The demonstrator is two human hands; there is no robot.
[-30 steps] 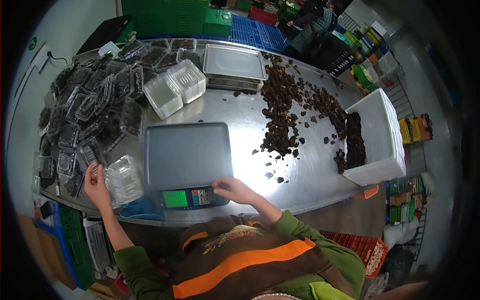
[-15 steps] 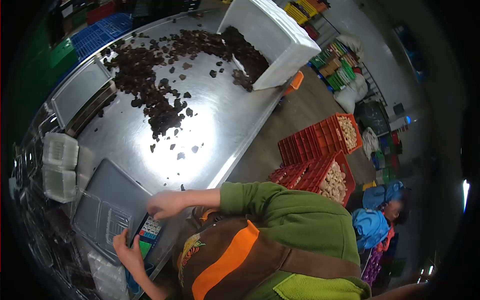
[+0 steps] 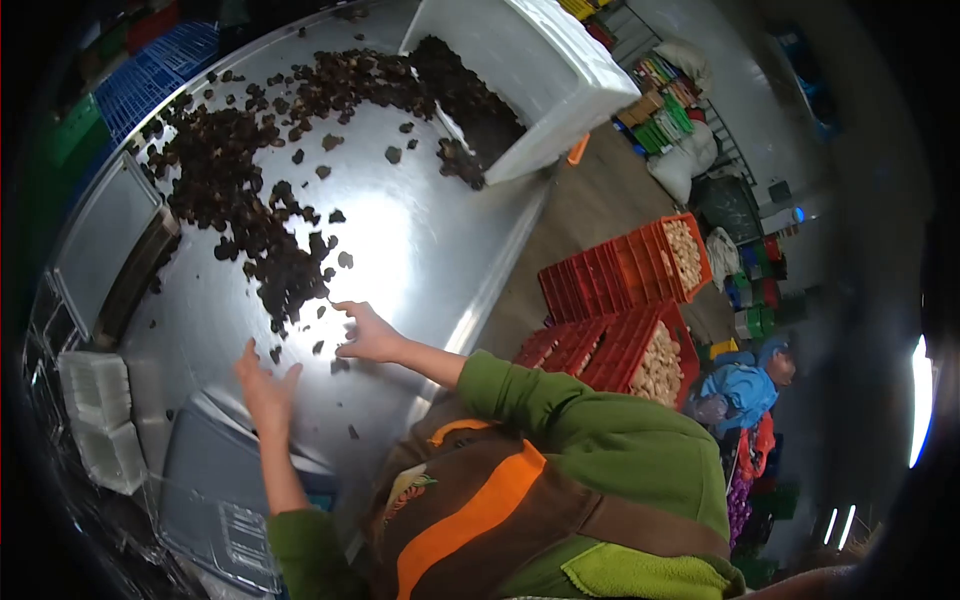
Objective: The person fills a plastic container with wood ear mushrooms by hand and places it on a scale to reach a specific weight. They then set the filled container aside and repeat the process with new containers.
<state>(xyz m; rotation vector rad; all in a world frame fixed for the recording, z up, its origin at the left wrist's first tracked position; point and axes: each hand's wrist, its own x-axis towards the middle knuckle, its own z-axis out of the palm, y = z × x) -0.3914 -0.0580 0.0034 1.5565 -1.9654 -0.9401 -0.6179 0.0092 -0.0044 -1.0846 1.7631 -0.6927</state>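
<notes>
Dark brown, ruffled mushroom pieces (image 3: 290,270), like wood ear, lie spread over a shiny metal table (image 3: 440,255). My left hand (image 3: 268,390) is open just below the near end of the pile, fingers spread and holding nothing. My right hand (image 3: 370,335) reaches to the pile's near edge, fingers apart and bent, with nothing visible in it. Below my left hand sits a grey scale (image 3: 205,460) with a clear plastic container (image 3: 245,535) on it. My left forearm hides the scale's keypad.
A white foam box (image 3: 560,120) lies tipped at the table's far edge, spilling more pieces. Clear trays (image 3: 95,390) are stacked left, near a grey-topped device (image 3: 110,240). Red crates (image 3: 590,280) hold pale mushrooms on the floor. A person in blue (image 3: 745,390) is at right.
Both hands have left the scale and its container and moved up to the near end of the mushroom pile. The view has shifted, and the container appears lower in it.
</notes>
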